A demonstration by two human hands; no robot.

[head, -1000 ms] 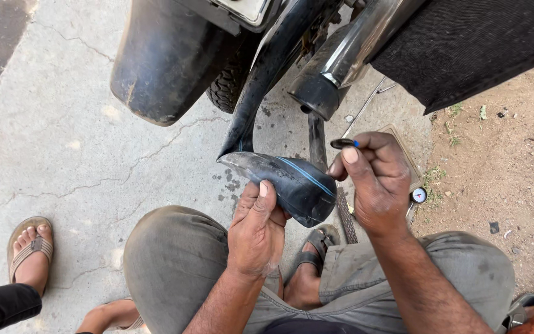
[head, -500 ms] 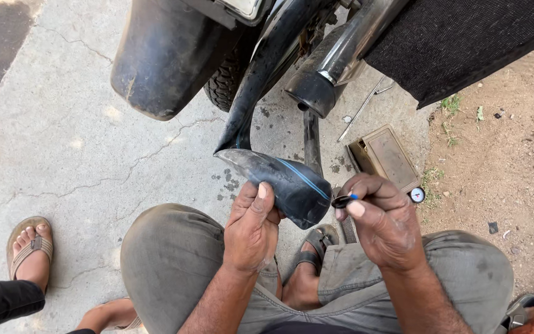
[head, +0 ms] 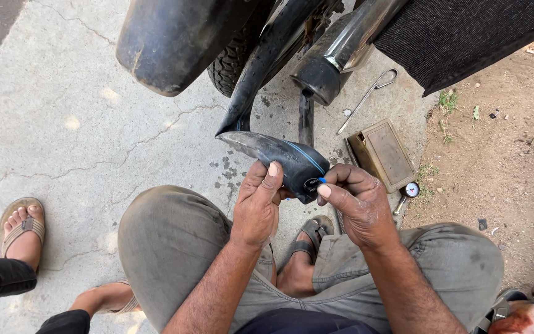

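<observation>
One motorcycle (head: 316, 37) overhead, with one dusty mudguard (head: 174, 43), one knobbly tyre (head: 230, 68) and one exhaust pipe (head: 335, 55). One black rubber inner tube (head: 279, 154) hanging from the wheel down to just above the knees: probably light, limp, grippy rather than slick, foldable anywhere, best taken at the bend. Left hand (head: 256, 207) curled round the folded end, thumb pressed on top. Right hand (head: 356, 204) pinching one small round patch with a blue edge (head: 312, 184) against the rubber. One flat tin box (head: 383, 154) on the concrete beside, one long metal tool (head: 366, 99), one small pressure gauge (head: 410, 190). One sandalled bystander's foot (head: 23, 229) at left.
</observation>
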